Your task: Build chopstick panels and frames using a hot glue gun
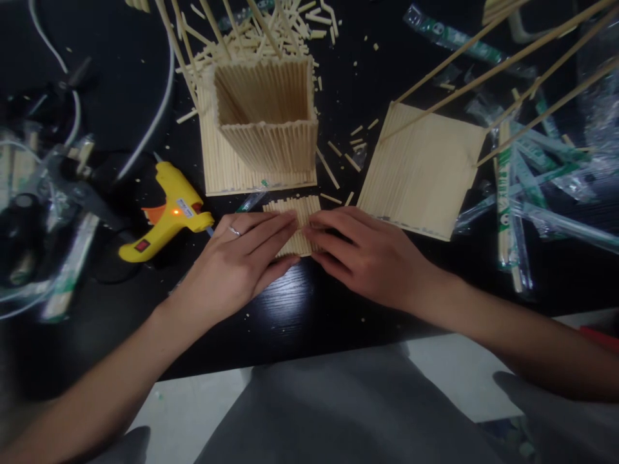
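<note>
A small panel of short wooden sticks (300, 237) lies side by side on the black table. My left hand (246, 248) grips its left part, fingers over the top and thumb at the near edge. From the other side my right hand (365, 251) presses its bent fingers against the right edge. Just beyond stands an open box of glued sticks (271, 142) on a flat stick base (213, 164). Left of my left hand lies a yellow hot glue gun (169, 212) with a lit orange light.
At the right is another stick panel (420, 167) with long sticks rising from its corners. Wrapped chopsticks (505, 200) and plastic sleeves litter the right side. Behind the box is a heap of cut stick pieces (256, 42). Pliers (80, 187) and a white cable (162, 106) lie left.
</note>
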{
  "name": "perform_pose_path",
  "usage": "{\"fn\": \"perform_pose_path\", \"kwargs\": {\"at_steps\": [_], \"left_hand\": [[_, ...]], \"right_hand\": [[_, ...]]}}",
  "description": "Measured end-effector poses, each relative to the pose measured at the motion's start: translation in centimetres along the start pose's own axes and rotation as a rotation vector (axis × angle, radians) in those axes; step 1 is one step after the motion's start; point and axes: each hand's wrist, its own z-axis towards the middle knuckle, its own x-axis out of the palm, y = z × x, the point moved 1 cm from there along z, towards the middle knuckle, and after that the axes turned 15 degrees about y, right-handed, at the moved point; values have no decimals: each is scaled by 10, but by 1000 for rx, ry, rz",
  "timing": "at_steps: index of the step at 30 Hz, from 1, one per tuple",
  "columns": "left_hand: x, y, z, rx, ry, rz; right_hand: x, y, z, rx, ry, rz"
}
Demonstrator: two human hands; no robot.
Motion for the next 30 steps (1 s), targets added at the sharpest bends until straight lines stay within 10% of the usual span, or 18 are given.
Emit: {"fn": "perform_pose_path", "kwargs": {"at_steps": [11, 19, 30], "left_hand": [[-18, 1, -13, -18, -63, 9], [-57, 32, -63, -558, -81, 118], [-45, 53, -71, -650, -8, 239]], "right_hand": [[-1, -1, 0, -29, -7, -37], [0, -3, 1, -56, -32, -44], [0, -7, -1, -41, -39, -8]]}}
